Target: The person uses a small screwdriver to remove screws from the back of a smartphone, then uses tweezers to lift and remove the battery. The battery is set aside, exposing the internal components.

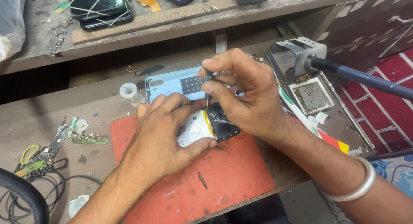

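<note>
An opened phone (215, 123) with its white battery (195, 127) showing lies on a red work mat (232, 172). My left hand (165, 133) clamps over the phone's left part, thumb along its lower edge. My right hand (243, 92) pinches a thin screwdriver (208, 88) held upright, its tip down on the phone's upper end near the camera. The light blue back cover (172, 84) lies just behind the phone, partly hidden by my hands. A silver bangle (359, 187) sits on my right wrist.
A soldering iron (365, 77) rests in its metal stand (301, 52) at right, beside a small tray (312, 97). Green circuit boards (88, 139) and cables (38, 163) lie at left, with a white tape roll (128, 91). Phones (101, 9) sit on the upper shelf.
</note>
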